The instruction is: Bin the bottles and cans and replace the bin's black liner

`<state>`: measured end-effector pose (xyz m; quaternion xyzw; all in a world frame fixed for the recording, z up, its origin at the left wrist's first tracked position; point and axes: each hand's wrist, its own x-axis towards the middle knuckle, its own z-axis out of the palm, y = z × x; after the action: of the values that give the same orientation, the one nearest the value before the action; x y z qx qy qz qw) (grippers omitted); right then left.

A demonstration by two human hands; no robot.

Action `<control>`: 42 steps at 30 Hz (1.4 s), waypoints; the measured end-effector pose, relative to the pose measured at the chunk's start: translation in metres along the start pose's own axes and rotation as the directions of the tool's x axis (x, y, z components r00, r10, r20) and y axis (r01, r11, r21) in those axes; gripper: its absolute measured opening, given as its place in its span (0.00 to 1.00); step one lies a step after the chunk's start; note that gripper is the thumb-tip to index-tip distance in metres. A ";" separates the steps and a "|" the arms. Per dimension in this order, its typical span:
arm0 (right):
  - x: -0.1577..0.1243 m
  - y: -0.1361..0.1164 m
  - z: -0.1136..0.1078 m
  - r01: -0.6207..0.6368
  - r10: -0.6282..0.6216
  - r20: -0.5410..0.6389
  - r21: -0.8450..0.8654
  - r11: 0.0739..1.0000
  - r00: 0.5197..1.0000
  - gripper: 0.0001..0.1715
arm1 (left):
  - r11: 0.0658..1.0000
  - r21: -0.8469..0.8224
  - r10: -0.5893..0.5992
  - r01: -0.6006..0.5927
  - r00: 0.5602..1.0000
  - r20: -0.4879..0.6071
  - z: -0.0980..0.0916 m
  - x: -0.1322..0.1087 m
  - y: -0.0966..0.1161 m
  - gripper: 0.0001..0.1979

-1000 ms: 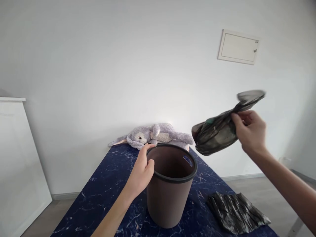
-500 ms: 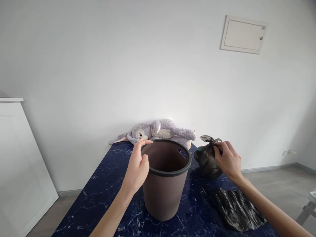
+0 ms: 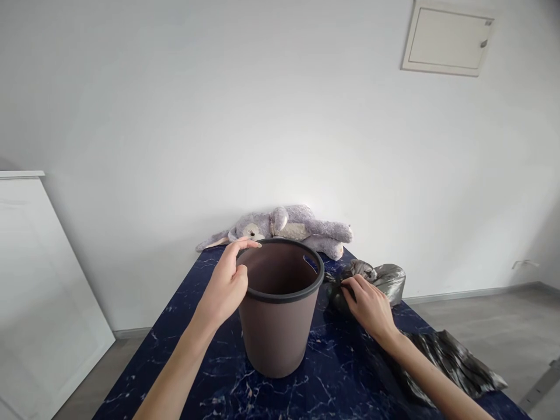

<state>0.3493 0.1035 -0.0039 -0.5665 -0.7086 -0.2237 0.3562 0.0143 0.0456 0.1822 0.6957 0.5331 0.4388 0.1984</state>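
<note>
A brown trash can (image 3: 276, 332) with a dark rim stands upright on the table; its visible interior holds nothing. My left hand (image 3: 223, 286) grips the rim on the left, fingers along the edge and thumb at the near side. To the right of the can, my right hand (image 3: 367, 306) is closed on the gathered part of a filled black garbage bag (image 3: 391, 281). The bag rests low by the table, bulging out behind my hand, which partly hides it. Under my right forearm lies a flat, folded black garbage bag (image 3: 455, 361).
A grey plush rabbit (image 3: 293, 228) lies on its side along the wall behind the can. The blue marbled table (image 3: 175, 338) narrows toward the wall. A white cabinet (image 3: 48, 291) stands at the left; a wall panel (image 3: 448, 38) hangs at upper right.
My right hand has moved left and down toward the can, lowering the gathered top of the filled bag, which now bulges to the right. The left hand stays at the rim.
</note>
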 end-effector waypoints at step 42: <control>-0.100 -0.060 -0.061 -0.154 -0.114 0.354 0.644 0.749 0.928 0.13 | 0.721 -0.100 0.588 -0.685 0.531 0.610 0.147 -0.118 -0.076 0.11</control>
<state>0.3170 -0.0200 -0.0350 -0.4429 -0.7895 0.1568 0.3949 0.0869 -0.0076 -0.0004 0.9557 0.1808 0.1931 0.1291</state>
